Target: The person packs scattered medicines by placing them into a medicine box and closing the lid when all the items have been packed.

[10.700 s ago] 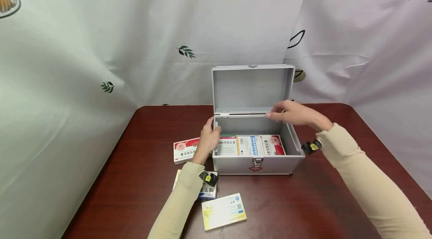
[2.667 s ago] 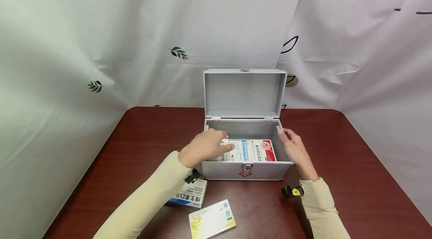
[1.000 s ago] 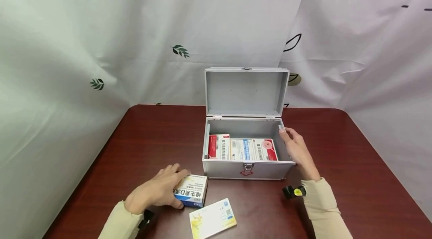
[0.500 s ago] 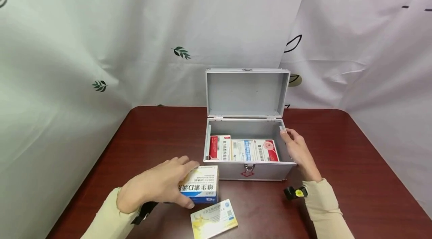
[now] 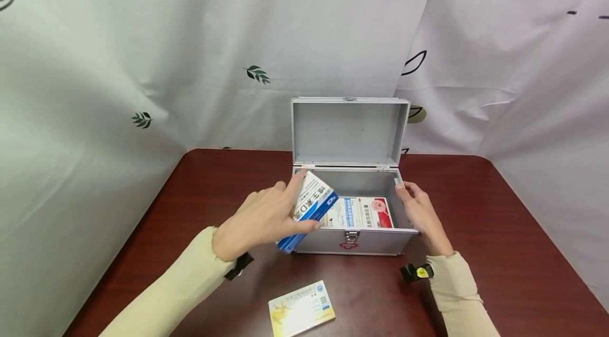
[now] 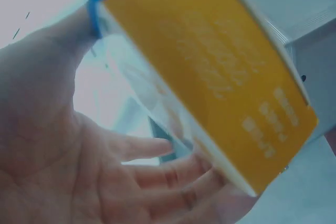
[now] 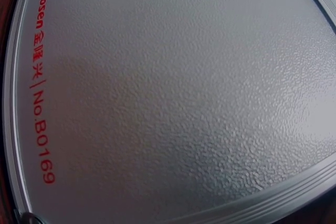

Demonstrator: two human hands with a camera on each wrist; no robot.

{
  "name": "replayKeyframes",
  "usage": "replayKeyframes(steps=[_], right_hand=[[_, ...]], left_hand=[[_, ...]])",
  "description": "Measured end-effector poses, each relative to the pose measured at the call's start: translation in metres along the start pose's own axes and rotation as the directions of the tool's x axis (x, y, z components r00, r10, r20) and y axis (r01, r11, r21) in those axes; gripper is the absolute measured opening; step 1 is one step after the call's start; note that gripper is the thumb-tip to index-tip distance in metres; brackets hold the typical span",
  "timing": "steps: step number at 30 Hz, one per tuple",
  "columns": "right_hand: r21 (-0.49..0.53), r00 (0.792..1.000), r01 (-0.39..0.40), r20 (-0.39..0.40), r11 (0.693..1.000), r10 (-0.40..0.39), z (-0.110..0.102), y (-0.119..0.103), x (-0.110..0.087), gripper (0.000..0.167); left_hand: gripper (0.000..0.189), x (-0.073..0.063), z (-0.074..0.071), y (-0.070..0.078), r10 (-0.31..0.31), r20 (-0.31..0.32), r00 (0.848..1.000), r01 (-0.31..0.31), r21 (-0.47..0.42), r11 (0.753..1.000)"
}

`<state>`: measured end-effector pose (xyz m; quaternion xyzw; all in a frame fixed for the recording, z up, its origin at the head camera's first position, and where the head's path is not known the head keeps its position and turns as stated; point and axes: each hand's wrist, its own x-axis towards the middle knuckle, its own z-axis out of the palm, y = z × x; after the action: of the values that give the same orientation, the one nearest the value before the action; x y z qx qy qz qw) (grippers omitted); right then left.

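My left hand holds a blue and white medicine box between thumb and fingers, tilted, over the left front rim of a silver medicine case. In the left wrist view the orange side of that medicine box faces the camera, fingers along its edge. My right hand grips the right rim of the case, thumb on the inside. The right wrist view is filled by the textured metal wall of the case. Inside lie several white and red medicine boxes; the left ones are hidden behind the held box.
The raised lid of the case stands upright at the back. A flat yellow and white box lies on the dark red table in front of the case. Pale patterned cloth hangs behind and at the sides.
My left hand has lifted the blue and white medicine box off the table, carrying it up and right to the case and turning it. My right hand has stayed on the rim.
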<state>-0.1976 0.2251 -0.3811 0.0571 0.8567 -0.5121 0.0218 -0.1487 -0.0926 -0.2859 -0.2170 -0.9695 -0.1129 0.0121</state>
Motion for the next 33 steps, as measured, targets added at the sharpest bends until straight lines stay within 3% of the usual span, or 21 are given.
replayKeyframes(steps=[4,11,18,21,24,29,33], right_hand=[[0.007,1.000,0.005,0.000,1.000,-0.005,0.000,0.000,0.000,0.061],[0.009,1.000,0.004,-0.015,1.000,-0.004,-0.001,0.001,-0.001,0.060],[0.013,1.000,0.009,0.001,1.000,-0.009,0.001,0.002,0.001,0.062],[0.020,1.000,-0.003,0.008,1.000,0.003,0.001,0.002,0.001,0.063],[0.023,1.000,-0.005,0.009,1.000,0.005,0.002,0.001,0.001,0.063],[0.026,1.000,-0.002,0.003,1.000,0.002,0.002,0.000,0.000,0.062],[0.029,1.000,-0.005,0.001,1.000,0.005,0.002,0.000,0.000,0.062]], left_hand=[[0.092,0.020,0.000,0.006,-0.027,0.025,0.999,0.027,-0.024,0.999],[0.083,0.054,0.002,0.017,-0.046,0.131,0.990,0.058,-0.092,0.994],[0.076,0.079,0.014,0.028,-0.079,0.174,0.982,0.109,-0.168,0.980],[0.075,0.090,0.021,0.032,-0.093,0.231,0.969,0.140,-0.196,0.971],[0.088,0.101,0.028,0.035,-0.131,0.342,0.931,0.211,-0.206,0.956],[0.100,0.116,0.037,0.038,-0.201,0.513,0.835,0.337,-0.187,0.923],[0.100,0.123,0.038,0.042,-0.230,0.564,0.793,0.377,-0.158,0.912]])
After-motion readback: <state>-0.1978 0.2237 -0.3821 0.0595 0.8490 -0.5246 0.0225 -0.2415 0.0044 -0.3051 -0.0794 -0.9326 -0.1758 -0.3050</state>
